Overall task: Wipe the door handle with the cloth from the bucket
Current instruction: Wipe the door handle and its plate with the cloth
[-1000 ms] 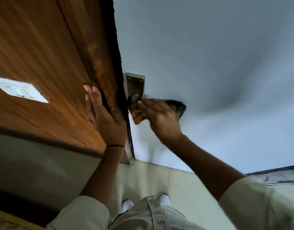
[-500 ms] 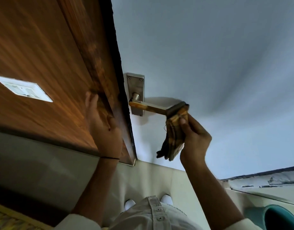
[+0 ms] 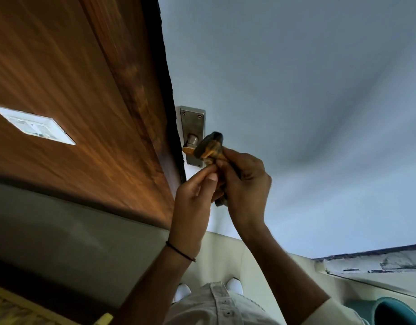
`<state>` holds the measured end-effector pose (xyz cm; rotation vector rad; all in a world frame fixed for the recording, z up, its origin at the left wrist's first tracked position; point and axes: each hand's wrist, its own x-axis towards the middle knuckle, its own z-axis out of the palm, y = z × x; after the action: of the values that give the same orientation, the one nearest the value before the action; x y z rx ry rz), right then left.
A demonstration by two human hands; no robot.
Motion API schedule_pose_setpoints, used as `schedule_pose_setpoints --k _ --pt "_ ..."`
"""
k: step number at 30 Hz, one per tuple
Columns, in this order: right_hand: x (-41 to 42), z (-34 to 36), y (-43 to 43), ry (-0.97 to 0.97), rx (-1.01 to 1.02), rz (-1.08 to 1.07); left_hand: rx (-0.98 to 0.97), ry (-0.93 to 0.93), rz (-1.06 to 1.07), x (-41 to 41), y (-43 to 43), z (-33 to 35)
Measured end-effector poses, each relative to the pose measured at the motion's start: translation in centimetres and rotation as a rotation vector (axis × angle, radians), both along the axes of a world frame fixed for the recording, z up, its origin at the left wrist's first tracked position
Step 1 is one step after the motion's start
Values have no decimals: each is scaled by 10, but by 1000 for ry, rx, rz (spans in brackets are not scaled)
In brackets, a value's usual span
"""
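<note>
A metal lever door handle (image 3: 187, 148) on a steel backplate (image 3: 193, 124) is fixed to the pale grey door (image 3: 296, 102). A dark brown and orange cloth (image 3: 210, 146) is bunched over the lever, hiding most of it. My right hand (image 3: 245, 184) grips the cloth from the right, just below the backplate. My left hand (image 3: 194, 198) is right beside it, thumb and fingers pinching the cloth's lower edge. A thin black band circles my left wrist.
A wooden door frame (image 3: 122, 73) runs along the left of the handle, with a white switch plate (image 3: 35, 125) on the wood panel. A teal bucket (image 3: 397, 313) stands on the tiled floor at the bottom right. My white shoes (image 3: 234, 286) show below.
My left hand has left the door frame and come over to the cloth. My right hand has brought the cloth back from the lever's tip toward the backplate.
</note>
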<state>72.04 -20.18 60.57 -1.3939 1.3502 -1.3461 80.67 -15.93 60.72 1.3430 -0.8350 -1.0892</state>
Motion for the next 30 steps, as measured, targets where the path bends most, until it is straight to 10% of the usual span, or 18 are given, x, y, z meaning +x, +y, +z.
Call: schedule_pose_setpoints --k 8,16,30 --pt "-5 -19 -7 559 -344 186 -3 319 140 -14 -12 -19" --pt "-49 -16 -31 513 -224 55 30 113 461 -22 -45 -29" --pt "-81 -7 -84 440 -43 515 40 396 607 -58 -57 -29"
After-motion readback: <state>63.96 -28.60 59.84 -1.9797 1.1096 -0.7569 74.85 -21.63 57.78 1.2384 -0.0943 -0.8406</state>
